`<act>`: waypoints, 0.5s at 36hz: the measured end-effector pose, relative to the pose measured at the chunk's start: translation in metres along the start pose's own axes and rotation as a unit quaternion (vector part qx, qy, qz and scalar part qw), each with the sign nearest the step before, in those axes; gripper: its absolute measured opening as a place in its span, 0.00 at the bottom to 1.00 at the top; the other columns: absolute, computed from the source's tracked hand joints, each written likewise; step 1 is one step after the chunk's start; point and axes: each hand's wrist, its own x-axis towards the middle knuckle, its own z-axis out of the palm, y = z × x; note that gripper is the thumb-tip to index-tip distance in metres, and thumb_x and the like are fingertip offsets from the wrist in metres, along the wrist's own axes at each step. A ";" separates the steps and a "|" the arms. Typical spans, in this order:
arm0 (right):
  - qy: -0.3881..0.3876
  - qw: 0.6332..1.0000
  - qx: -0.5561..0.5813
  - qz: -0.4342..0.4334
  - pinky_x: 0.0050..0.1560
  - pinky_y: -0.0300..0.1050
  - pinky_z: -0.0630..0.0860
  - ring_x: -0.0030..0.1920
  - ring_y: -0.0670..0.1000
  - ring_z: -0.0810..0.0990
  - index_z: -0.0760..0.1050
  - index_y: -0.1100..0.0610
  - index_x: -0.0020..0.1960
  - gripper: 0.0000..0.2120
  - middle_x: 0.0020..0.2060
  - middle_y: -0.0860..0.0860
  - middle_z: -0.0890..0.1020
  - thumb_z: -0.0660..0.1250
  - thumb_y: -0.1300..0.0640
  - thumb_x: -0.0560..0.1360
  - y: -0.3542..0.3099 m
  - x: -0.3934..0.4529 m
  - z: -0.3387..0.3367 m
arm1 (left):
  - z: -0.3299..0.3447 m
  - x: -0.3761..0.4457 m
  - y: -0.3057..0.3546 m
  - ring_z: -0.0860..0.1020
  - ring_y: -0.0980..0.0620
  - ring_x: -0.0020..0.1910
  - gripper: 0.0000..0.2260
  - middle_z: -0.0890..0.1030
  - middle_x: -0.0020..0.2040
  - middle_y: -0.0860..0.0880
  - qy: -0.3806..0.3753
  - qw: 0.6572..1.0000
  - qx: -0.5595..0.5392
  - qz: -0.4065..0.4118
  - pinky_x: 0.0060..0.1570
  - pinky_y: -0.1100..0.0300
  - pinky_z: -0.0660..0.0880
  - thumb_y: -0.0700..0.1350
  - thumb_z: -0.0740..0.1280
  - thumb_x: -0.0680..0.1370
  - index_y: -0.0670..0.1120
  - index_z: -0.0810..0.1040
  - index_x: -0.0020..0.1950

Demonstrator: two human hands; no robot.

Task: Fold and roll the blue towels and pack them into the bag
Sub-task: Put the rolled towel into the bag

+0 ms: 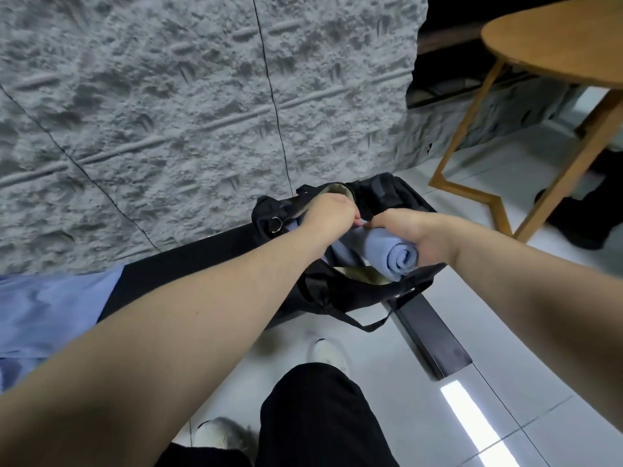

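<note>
Right hand clamps rolled blue towel over open black bag; left hand at 9 o'clock, fingers curled on bag rim. Judgement: keep roll tight, feed end-first, hold mouth wide.

Both forearms bare to the frame's edge, no sleeves, watch or rings seen on the hands; loose black trousers at the near edge; pale, whitish shoes, blurred, on both feet.
</note>
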 end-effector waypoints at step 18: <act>0.096 0.989 -0.112 -0.022 0.20 0.35 0.65 0.20 0.49 0.73 0.72 0.60 0.46 0.12 0.32 0.54 0.73 0.62 0.50 0.80 0.009 0.012 -0.012 | 0.020 0.070 -0.012 0.77 0.49 0.56 0.25 0.73 0.70 0.49 -0.061 0.975 0.194 0.094 0.47 0.61 0.74 0.35 0.56 0.78 0.52 0.70 0.73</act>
